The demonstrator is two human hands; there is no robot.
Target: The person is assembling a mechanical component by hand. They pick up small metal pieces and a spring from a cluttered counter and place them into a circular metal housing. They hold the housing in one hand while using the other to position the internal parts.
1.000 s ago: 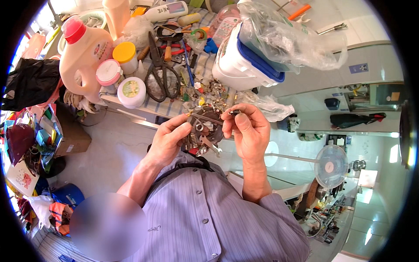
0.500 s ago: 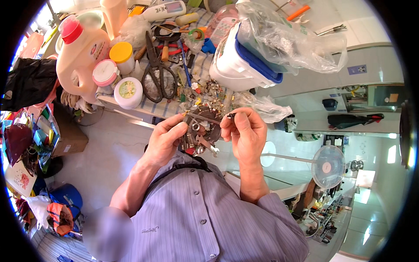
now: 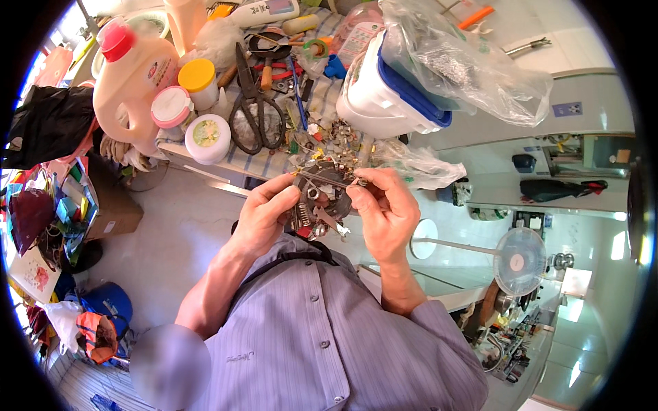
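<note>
Between my hands runs a thin dark metal rod [image 3: 323, 179], sloping slightly down to the right. My left hand [image 3: 269, 209] pinches its left end between thumb and fingers. At the other end my right hand [image 3: 385, 214] is closed, thumb against fingers, around a small metallic piece [image 3: 358, 181] too small to name; it meets or nearly meets the rod. Just beneath the rod is a round dark tray [image 3: 337, 205] heaped with metal parts, among them a spring [image 3: 303, 214] and an open-ended wrench [image 3: 334, 225].
Behind my hands, a cloth-covered table [image 3: 240, 161] bears large black scissors [image 3: 257, 116], small loose parts [image 3: 336, 140], a round white jar [image 3: 208, 139], a big detergent bottle [image 3: 130, 85] and a white bucket [image 3: 373, 96]. A clear plastic bag [image 3: 418, 168] hangs over its edge. A fan [image 3: 519, 262] stands right.
My right fingers have turned and closed in at the rod's right end; the dark piece that showed above them is now mostly covered. The view has shifted slightly. My left hand keeps its pinch.
</note>
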